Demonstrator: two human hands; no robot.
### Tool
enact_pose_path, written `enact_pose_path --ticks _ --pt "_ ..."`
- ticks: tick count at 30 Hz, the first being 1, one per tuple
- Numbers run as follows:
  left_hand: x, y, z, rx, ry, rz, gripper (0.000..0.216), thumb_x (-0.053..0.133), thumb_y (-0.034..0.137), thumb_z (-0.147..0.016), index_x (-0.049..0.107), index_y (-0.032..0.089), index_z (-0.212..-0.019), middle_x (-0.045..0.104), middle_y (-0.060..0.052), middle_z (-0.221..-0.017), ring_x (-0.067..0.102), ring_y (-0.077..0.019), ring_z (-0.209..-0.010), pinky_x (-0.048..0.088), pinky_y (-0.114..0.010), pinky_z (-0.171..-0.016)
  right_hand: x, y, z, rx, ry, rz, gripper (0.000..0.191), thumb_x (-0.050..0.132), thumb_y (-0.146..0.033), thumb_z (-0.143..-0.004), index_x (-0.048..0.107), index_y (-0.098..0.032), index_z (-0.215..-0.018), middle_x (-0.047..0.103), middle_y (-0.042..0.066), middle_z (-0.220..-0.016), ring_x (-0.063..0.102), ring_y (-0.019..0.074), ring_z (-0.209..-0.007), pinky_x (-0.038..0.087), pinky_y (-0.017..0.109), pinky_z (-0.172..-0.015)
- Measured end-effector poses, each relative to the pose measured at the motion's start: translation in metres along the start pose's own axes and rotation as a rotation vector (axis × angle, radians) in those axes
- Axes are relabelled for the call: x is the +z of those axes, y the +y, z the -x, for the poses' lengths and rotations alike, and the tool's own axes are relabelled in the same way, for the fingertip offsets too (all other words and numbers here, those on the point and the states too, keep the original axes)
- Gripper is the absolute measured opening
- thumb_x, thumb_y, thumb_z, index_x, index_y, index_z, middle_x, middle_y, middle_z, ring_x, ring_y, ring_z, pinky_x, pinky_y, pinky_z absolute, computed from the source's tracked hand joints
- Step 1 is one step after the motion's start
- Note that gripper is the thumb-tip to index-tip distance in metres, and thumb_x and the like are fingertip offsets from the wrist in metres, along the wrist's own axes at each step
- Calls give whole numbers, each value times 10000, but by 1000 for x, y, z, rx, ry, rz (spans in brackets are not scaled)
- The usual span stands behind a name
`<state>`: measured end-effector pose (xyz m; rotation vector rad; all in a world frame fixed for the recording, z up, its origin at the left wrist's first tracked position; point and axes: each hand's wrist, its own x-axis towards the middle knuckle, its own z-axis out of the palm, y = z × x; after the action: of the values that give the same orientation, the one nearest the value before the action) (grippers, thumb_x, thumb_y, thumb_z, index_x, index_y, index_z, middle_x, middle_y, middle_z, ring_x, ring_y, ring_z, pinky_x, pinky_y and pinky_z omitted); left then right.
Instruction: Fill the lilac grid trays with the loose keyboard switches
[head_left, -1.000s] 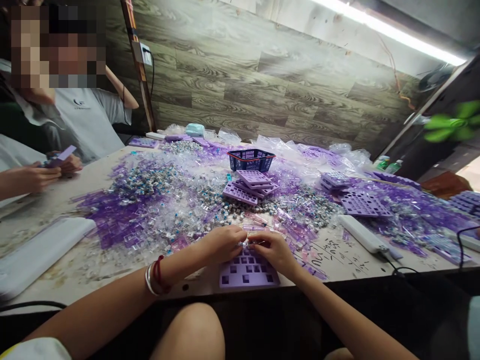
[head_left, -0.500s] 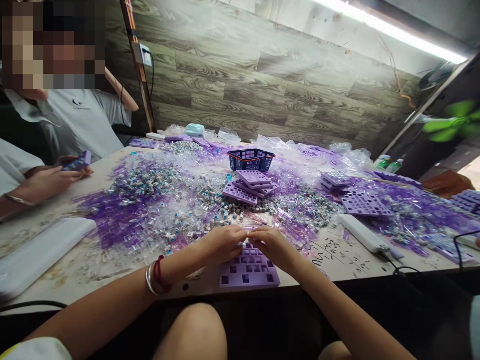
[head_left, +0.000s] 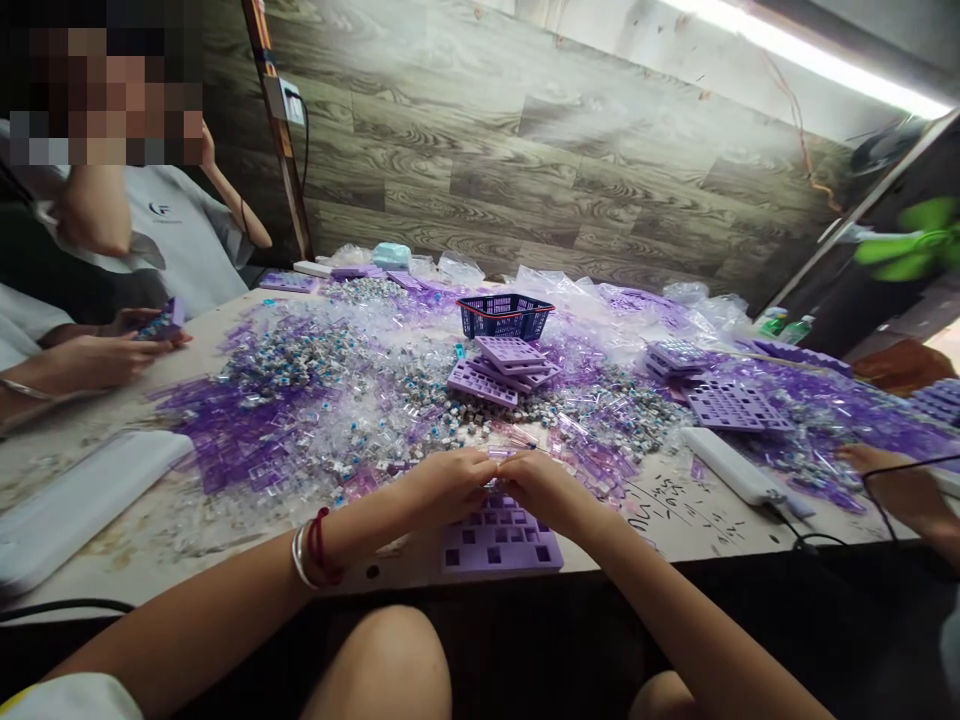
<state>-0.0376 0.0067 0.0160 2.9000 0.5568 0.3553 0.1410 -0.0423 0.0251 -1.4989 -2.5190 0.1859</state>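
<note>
1. Another person's hand point(head_left: 896, 488) has come in at right; the purple plate point(head_left: 517, 562) keeps its place, flat by the table's point(head_left: 409, 562) near edge.
2. Left hand point(head_left: 454, 483) and right hand point(head_left: 547, 490) meet above it, fingers bent; I cannot tell what they grip.
3. A hard pull might slide it lapward.

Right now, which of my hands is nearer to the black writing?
Right. The right hand lies left of the writing; the left hand is farther left, on the right hand's other side.
</note>
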Motion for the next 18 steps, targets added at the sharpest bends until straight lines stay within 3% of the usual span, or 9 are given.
enact_pose_path --ticks 6,13,18 --pt "4 -3 1 29 48 11 151 491 102 -803 551 160 -929 627 -54 -914 597 -189 -858 468 -272 -751 -7 -10 -2 36 -98 200 258 465 10 -802 667 -121 -708 697 87 -741 609 167 -656 364 251 -588" --pt "5 -4 0 26 47 13 181 489 89 -802 560 159 -953 629 -49 -922 597 -183 -865 464 -264 -763 -11 -9 -6 23 -152 220 238 508 9 -797 684 -120 -702 693 91 -725 614 170 -657 393 245 -608" --pt "-3 1 0 -33 -17 -52 75 529 120 -811 551 149 -877 627 -53 -900 592 -186 -844 469 -274 -749 -20 -5 4 21 45 -81 161 585 -58 -821 715 -150 -845 705 72 -818 630 167 -741 440 240 -675"
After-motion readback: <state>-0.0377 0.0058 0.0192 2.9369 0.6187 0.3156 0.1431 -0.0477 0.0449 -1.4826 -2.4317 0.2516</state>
